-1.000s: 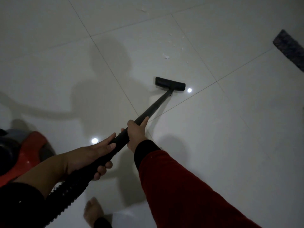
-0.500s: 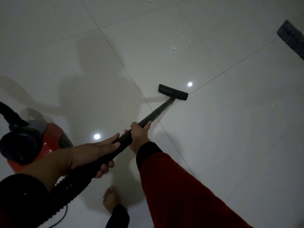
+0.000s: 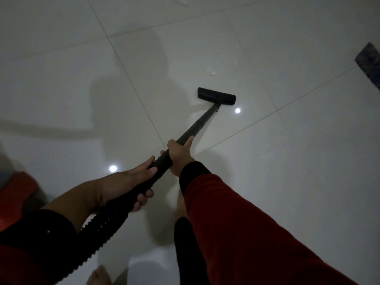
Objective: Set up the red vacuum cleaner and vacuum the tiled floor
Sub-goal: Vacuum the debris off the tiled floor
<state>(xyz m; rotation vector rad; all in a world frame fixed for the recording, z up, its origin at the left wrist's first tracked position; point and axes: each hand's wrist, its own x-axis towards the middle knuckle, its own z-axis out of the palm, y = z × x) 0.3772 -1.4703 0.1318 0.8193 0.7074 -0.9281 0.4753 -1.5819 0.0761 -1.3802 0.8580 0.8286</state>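
Note:
The black vacuum wand (image 3: 202, 122) slants up to the right and ends in a flat black floor nozzle (image 3: 216, 96) lying on the white tiled floor (image 3: 287, 161). My right hand (image 3: 180, 156) grips the wand at mid-length. Lower down, my left hand (image 3: 131, 183) grips the wand where the ribbed black hose (image 3: 98, 229) joins it. The red vacuum cleaner body (image 3: 15, 192) shows partly at the left edge. Small white scraps (image 3: 212, 72) lie on the tile just beyond the nozzle.
A dark rug edge (image 3: 369, 62) cuts in at the right border. My bare feet (image 3: 181, 204) stand on the tile below my arms. Two ceiling-light reflections (image 3: 113, 168) shine on the glossy floor. More white flecks (image 3: 235, 61) lie further out.
The nozzle has been pushed forward past the tile joint toward the white scraps. The view has shifted, so the red vacuum body now sits mostly out of frame at the left.

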